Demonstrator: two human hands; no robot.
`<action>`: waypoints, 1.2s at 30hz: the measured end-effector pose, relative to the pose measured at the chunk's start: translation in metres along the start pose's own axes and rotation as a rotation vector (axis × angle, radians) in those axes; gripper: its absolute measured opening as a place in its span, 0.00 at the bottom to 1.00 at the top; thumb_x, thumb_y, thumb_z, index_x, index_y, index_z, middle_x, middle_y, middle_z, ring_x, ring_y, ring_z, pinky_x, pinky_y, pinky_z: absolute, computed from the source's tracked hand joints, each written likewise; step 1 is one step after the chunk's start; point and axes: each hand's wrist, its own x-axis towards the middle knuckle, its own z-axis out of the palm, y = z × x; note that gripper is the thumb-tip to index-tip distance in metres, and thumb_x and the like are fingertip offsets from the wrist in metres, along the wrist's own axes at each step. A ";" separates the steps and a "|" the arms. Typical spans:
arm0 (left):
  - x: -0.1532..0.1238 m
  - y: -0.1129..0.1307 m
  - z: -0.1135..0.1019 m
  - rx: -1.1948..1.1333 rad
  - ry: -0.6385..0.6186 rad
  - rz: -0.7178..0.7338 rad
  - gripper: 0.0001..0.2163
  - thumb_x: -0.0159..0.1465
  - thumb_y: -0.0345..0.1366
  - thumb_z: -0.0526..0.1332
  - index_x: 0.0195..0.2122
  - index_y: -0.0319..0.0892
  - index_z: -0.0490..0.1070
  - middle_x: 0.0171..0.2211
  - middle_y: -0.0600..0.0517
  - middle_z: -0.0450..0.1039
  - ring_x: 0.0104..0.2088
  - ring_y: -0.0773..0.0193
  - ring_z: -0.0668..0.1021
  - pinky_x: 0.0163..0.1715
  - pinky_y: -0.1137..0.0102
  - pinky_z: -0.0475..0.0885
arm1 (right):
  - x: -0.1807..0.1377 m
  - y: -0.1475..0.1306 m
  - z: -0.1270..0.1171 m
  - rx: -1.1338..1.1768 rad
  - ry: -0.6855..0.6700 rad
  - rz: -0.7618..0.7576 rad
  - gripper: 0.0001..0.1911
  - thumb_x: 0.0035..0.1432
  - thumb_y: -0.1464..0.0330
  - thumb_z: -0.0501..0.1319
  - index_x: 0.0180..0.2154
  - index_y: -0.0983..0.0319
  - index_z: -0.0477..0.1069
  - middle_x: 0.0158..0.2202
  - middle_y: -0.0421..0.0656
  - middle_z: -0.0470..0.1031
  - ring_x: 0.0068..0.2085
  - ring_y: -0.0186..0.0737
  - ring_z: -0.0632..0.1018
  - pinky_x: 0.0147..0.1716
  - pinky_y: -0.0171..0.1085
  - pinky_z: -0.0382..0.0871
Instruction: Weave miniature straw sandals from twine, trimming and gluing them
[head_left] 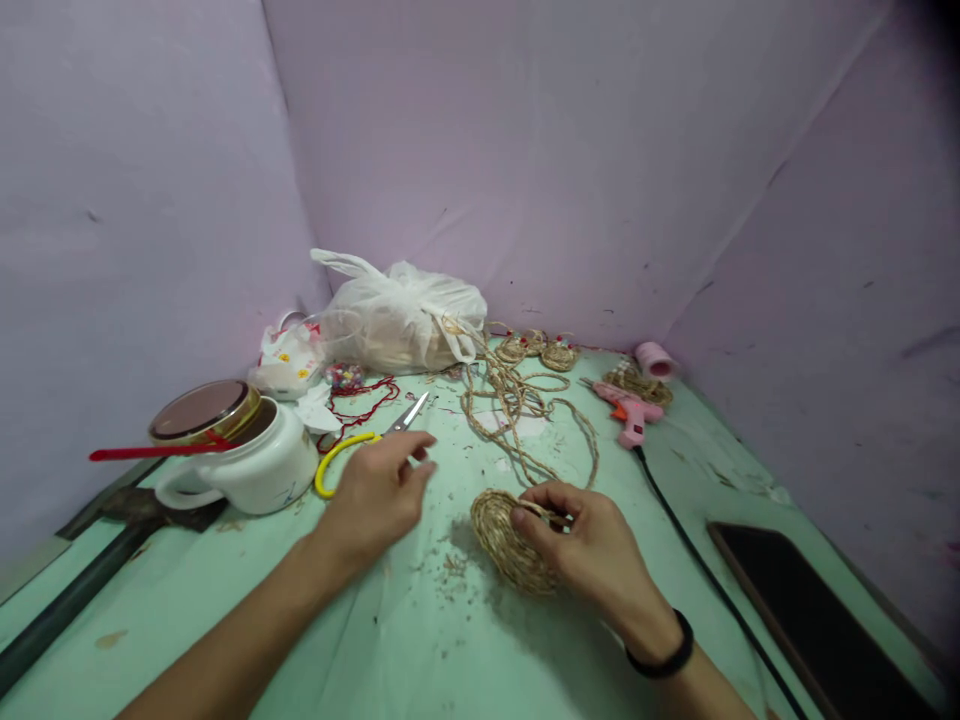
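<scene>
Tightly wound tan braided-cord disc (501, 540), tilted, in the right grip (596, 548)

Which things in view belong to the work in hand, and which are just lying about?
Likely in the work:
coiled straw piece, in the right hand
straw cord
scissors, beside the left hand
pink glue gun

Apparently just lying about:
phone
hammer
white mug

A head-worn camera looks forward and down across the tabletop (405, 650)
</scene>
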 end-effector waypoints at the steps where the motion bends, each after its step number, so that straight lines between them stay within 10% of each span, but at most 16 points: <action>1: 0.004 -0.006 -0.006 0.151 0.038 -0.002 0.12 0.56 0.33 0.53 0.40 0.39 0.70 0.36 0.47 0.73 0.35 0.61 0.74 0.36 0.68 0.66 | 0.000 0.000 -0.001 0.010 0.011 0.040 0.08 0.46 0.65 0.58 0.23 0.61 0.74 0.19 0.39 0.75 0.20 0.35 0.73 0.18 0.31 0.61; 7: 0.021 -0.032 -0.015 0.641 -0.161 -0.196 0.15 0.50 0.26 0.51 0.39 0.38 0.67 0.40 0.40 0.70 0.40 0.51 0.73 0.35 0.64 0.67 | 0.004 0.003 -0.003 0.098 0.057 0.180 0.09 0.44 0.64 0.58 0.22 0.62 0.73 0.19 0.39 0.74 0.21 0.36 0.72 0.19 0.31 0.61; 18: 0.033 -0.034 -0.019 0.522 -0.159 -0.278 0.23 0.48 0.31 0.56 0.47 0.38 0.63 0.32 0.42 0.73 0.34 0.51 0.76 0.26 0.68 0.66 | 0.010 0.005 -0.003 0.248 0.108 0.283 0.09 0.41 0.63 0.59 0.22 0.63 0.71 0.19 0.39 0.72 0.22 0.36 0.70 0.21 0.32 0.61; 24: 0.015 -0.007 -0.047 -0.669 0.109 -0.381 0.23 0.45 0.31 0.61 0.45 0.43 0.63 0.18 0.58 0.66 0.16 0.68 0.68 0.15 0.75 0.62 | 0.012 0.004 -0.006 0.326 0.104 0.309 0.09 0.41 0.63 0.60 0.21 0.63 0.69 0.19 0.39 0.69 0.22 0.35 0.68 0.22 0.33 0.60; 27: 0.007 0.001 -0.054 -1.189 0.008 -0.267 0.14 0.46 0.29 0.58 0.36 0.42 0.68 0.26 0.53 0.72 0.23 0.65 0.74 0.20 0.73 0.71 | 0.012 0.004 -0.006 0.312 0.109 0.308 0.09 0.41 0.64 0.59 0.21 0.63 0.70 0.19 0.39 0.70 0.22 0.35 0.68 0.22 0.33 0.60; 36: -0.008 0.006 -0.052 -1.564 -0.207 -0.243 0.16 0.43 0.21 0.54 0.31 0.40 0.73 0.30 0.49 0.74 0.39 0.51 0.77 0.37 0.60 0.76 | 0.012 0.004 -0.005 0.300 0.105 0.307 0.08 0.42 0.64 0.59 0.22 0.63 0.70 0.19 0.39 0.71 0.23 0.35 0.69 0.22 0.32 0.60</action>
